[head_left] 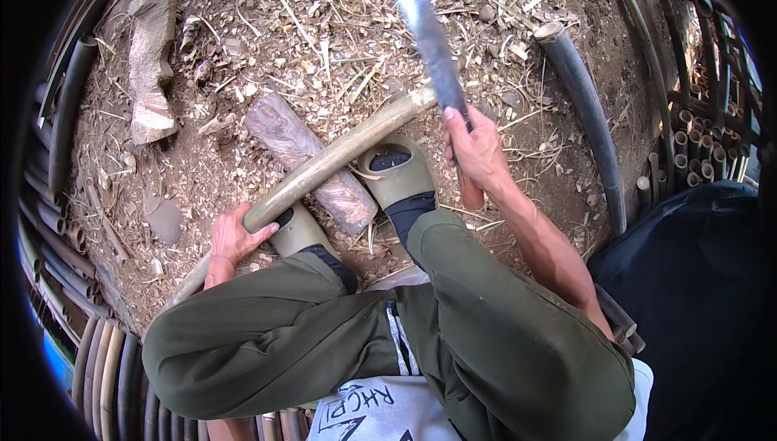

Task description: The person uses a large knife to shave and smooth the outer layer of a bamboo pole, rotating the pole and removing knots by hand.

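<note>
My right hand (477, 150) is closed around the wooden handle of a machete (435, 44). Its wide metal blade points up and away, beside the far end of a pale bamboo pole (340, 154). The pole slants from the far right to the near left, crossing over a short log (293, 135) on the ground. My left hand (233, 240) grips the pole near my left shoe (298, 231), with the thumb showing and most fingers hidden. Beyond that hand the pole appears to continue under my left leg. My right shoe (396, 170) stands close beside the pole.
Wood chips and shavings litter the dirt ground (243, 36). A notched wood block (152, 69) lies at the far left, and a dark bamboo piece (587, 109) at the right. Stacked bamboo (700, 146) borders the right side, more bamboo poles (101, 368) the near left. Dark sheeting (688, 295) lies near right.
</note>
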Demonstrator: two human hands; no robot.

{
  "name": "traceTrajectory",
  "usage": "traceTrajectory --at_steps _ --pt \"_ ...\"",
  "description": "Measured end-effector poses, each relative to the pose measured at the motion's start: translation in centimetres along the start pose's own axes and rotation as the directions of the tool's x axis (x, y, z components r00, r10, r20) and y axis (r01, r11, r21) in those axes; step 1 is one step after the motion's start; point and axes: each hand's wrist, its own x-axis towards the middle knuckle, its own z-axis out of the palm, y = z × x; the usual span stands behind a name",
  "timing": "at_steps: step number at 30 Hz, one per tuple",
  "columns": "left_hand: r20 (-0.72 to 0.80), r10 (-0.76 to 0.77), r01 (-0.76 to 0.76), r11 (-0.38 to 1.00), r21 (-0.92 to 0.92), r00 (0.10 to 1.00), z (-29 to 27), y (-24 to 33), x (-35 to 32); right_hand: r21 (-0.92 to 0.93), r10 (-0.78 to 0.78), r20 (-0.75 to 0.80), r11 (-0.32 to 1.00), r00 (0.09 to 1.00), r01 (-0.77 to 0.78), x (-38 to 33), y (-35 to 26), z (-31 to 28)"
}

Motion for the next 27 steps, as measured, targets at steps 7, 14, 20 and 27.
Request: traceTrajectory --at_steps 7,14,20,27 --pt "0.017 0.008 -0.007 1.0 -0.029 1.0 -0.1 -0.1 0.2 -0.097 0.025 0.024 0.995 0.999 -0.023 0.2 0.3 0.0" --pt "0.067 0.008 -0.003 0.997 -0.071 0.998 -0.8 0.0 0.5 -0.125 0.062 0.123 0.991 0.99 -0.046 -0.6 -0.3 0.1" --pt "0.15 -0.065 0.081 0.991 -0.105 0.987 -1.7 1.0 0.8 0.177 -0.016 -0.061 0.984 0.998 0.026 0.7 0.4 0.2" --pt "0.122 -0.018 0.036 0.989 -0.146 0.992 -1.2 0.4 0.4 0.197 0.005 -0.076 0.98 0.997 0.01 0.3 1.3 0.8"
